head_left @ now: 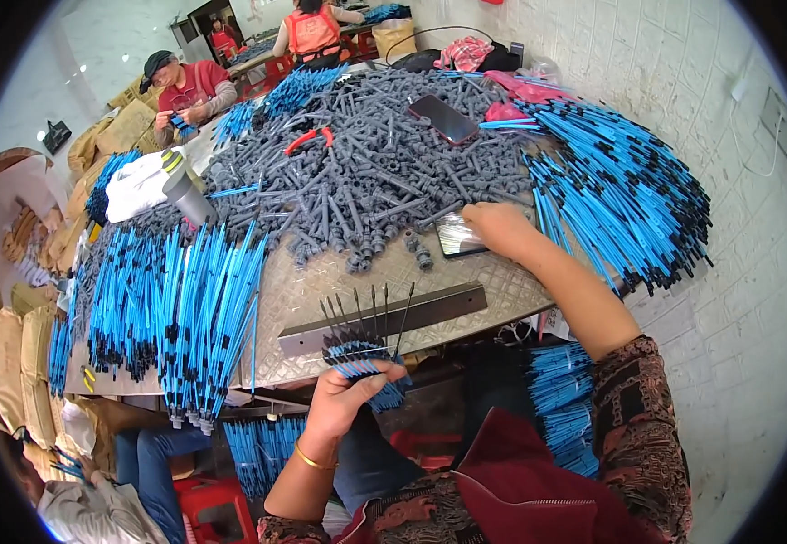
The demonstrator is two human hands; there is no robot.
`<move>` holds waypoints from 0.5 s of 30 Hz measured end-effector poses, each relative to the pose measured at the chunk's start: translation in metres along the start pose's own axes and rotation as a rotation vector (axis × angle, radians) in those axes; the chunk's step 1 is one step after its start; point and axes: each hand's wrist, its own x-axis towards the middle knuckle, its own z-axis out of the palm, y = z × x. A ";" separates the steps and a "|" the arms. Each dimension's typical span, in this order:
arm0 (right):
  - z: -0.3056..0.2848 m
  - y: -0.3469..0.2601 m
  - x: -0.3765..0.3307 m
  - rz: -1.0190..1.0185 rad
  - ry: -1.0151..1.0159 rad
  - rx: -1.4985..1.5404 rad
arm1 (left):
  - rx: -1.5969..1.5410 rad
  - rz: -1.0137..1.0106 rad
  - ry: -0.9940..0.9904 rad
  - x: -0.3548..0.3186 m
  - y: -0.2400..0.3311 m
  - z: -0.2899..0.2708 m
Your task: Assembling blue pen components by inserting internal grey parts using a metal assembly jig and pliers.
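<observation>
The likeliest slip, as I judge it, is in my left hand (344,399): the bundle of blue tubes (362,363) I hold there fans out, thin dark tips pointing up and apart, and since only my curled fingers and thumb clamp the lower ends, one could work loose and drop into the gap below the table edge, where more blue tubes lie out of easy reach. The spread tips also stand just in front of the dark metal bar (384,317) lying along the near edge of the patterned metal tabletop (321,281), so a careless tilt could snag them on it. My left fingers are pressed together around the bundle, thumb across the front, a closed fist-like clasp low and near my body. My right hand (500,228) reaches out over the table with the palm down and the fingers bent, resting at the near fringe of the big heap of grey plastic pieces (366,172), right beside a small dark phone-like slab (457,238) lying flat; I cannot tell whether the fingertips pinch a grey piece or only touch the surface. A knock from that wrist could push loose grey pieces off toward the edge, or nudge the long pile of blue tubes with black ends (620,190) on my right.
</observation>
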 end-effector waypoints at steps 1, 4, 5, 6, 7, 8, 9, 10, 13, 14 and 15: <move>-0.001 0.001 -0.002 0.014 0.029 0.032 | -0.005 0.001 -0.003 -0.001 -0.001 0.001; 0.001 0.000 0.000 0.019 0.099 0.114 | -0.004 0.016 -0.002 0.000 -0.001 0.001; 0.001 0.000 0.001 0.012 0.145 0.155 | -0.004 0.025 -0.005 0.000 -0.002 0.001; 0.001 -0.003 0.002 0.002 0.190 0.199 | -0.001 0.021 0.003 -0.001 -0.002 0.001; -0.001 -0.008 0.001 -0.001 0.187 0.207 | -0.003 0.022 0.008 -0.001 -0.002 0.001; -0.006 -0.013 0.000 0.008 0.188 0.254 | -0.007 0.023 0.008 0.000 -0.003 0.002; -0.011 -0.018 -0.002 0.018 0.189 0.300 | -0.010 0.025 0.006 0.000 -0.004 0.003; -0.018 -0.024 -0.005 0.029 0.191 0.346 | -0.008 0.023 0.006 0.001 -0.005 0.003; -0.040 -0.070 -0.022 -0.156 0.203 0.614 | -0.004 0.017 0.012 0.001 -0.006 0.002; -0.051 -0.090 -0.032 -0.196 0.126 0.684 | 0.002 0.015 0.021 0.000 -0.005 0.002; -0.060 -0.107 -0.043 -0.231 0.047 0.754 | -0.001 0.022 0.025 -0.001 -0.006 0.000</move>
